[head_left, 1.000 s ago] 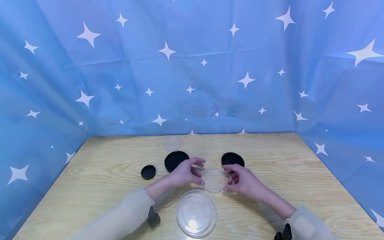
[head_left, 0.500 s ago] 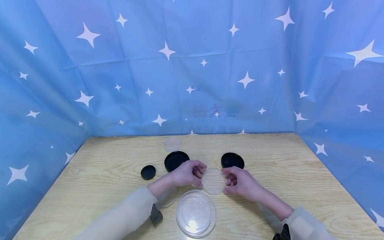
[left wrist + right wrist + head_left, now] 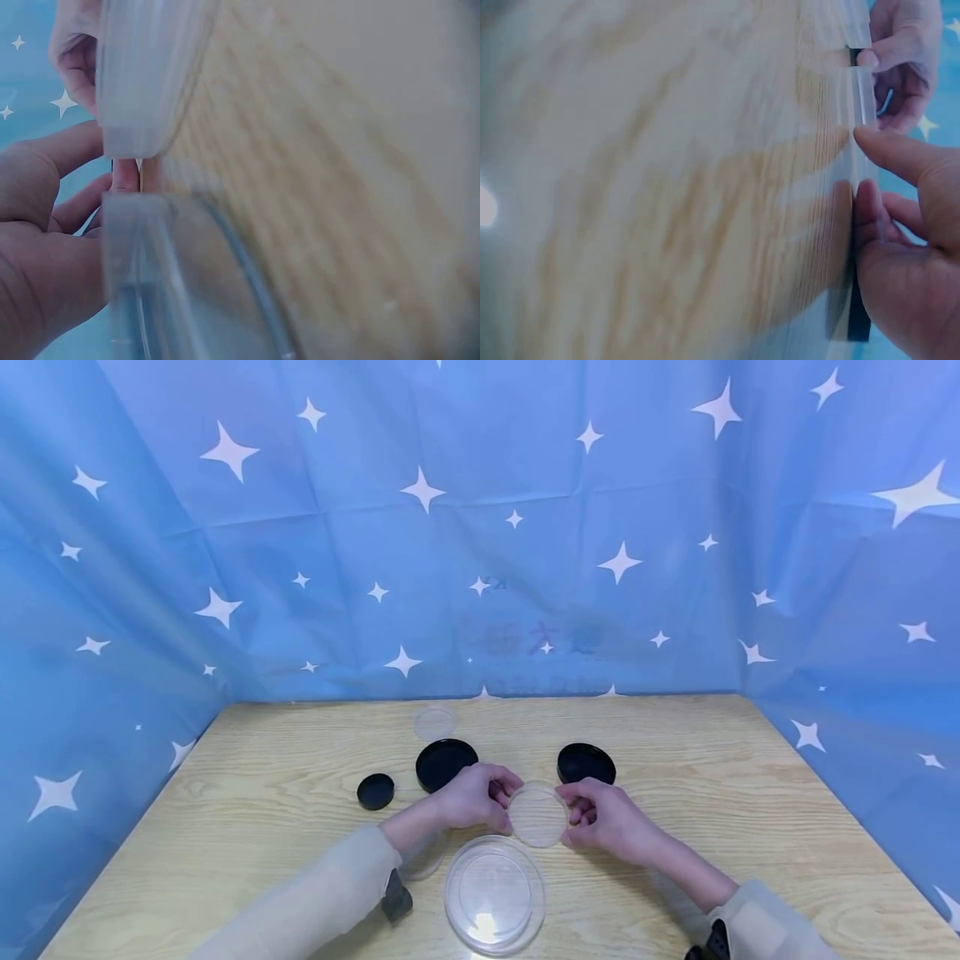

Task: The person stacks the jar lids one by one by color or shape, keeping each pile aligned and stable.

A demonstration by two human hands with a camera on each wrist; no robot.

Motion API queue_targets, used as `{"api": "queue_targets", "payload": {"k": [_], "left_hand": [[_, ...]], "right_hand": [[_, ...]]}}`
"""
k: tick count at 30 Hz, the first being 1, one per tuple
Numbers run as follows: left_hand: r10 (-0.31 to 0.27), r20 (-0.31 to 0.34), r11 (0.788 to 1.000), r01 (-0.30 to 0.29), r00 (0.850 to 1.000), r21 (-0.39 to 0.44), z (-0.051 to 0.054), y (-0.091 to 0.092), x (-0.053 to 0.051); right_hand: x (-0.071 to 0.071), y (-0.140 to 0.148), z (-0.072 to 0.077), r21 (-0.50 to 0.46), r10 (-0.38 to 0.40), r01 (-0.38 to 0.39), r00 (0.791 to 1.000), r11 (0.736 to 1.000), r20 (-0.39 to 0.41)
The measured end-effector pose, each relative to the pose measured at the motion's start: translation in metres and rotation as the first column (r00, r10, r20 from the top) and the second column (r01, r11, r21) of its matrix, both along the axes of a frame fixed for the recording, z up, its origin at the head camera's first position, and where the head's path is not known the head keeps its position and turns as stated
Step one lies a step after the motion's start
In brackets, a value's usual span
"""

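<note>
In the head view a clear, shallow round dish is between my two hands over the middle of the table. My left hand pinches its left rim with curled fingers and thumb. At its right rim my right hand pinches with thumb and forefinger. A wider clear round dish, with a smaller circle showing within it, lies nearer to me. Another clear dish is partly hidden under my left forearm. In the right wrist view the thumb meets a clear rim.
Three black round dishes sit on the wooden table: a small one at left, a large one behind my left hand, and a medium one behind my right. A clear disc lies farther back. A blue starred cloth surrounds the table.
My left hand's fingers have drawn in against the clear dish's left rim. The dish has edged slightly toward me; my right hand stays at its right rim. The head view has shifted a little.
</note>
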State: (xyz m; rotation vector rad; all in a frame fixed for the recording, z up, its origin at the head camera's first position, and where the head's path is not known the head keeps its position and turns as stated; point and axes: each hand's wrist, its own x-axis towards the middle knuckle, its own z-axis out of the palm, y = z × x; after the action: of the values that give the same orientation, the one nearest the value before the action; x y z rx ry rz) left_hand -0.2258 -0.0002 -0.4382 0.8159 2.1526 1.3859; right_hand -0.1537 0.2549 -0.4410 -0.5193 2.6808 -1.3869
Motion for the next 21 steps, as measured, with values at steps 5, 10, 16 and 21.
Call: {"api": "queue_targets", "payload": {"k": [5,10,16,21], "left_hand": [[0.010,-0.008,1.000,-0.010,1.000,-0.019,0.001,0.001,0.000],[0.009,-0.010,1.000,-0.009,1.000,-0.023,0.002,0.001,0.000],[0.004,-0.003,1.000,-0.004,1.000,0.004,0.003,-0.003,-0.001],[0.009,-0.001,1.000,-0.009,1.000,-0.003,0.009,-0.010,0.003]], "right_hand": [[-0.001,0.002,-0.001,0.006,0.004,-0.004,1.000,1.000,-0.013],[-0.001,0.003,0.000,-0.002,0.009,-0.009,1.000,1.000,-0.016],[-0.001,0.001,0.004,-0.020,0.025,-0.025,1.000,0.999,-0.017],[0.002,-0.002,0.009,-0.020,0.030,-0.030,1.000,0.999,0.007]]}}
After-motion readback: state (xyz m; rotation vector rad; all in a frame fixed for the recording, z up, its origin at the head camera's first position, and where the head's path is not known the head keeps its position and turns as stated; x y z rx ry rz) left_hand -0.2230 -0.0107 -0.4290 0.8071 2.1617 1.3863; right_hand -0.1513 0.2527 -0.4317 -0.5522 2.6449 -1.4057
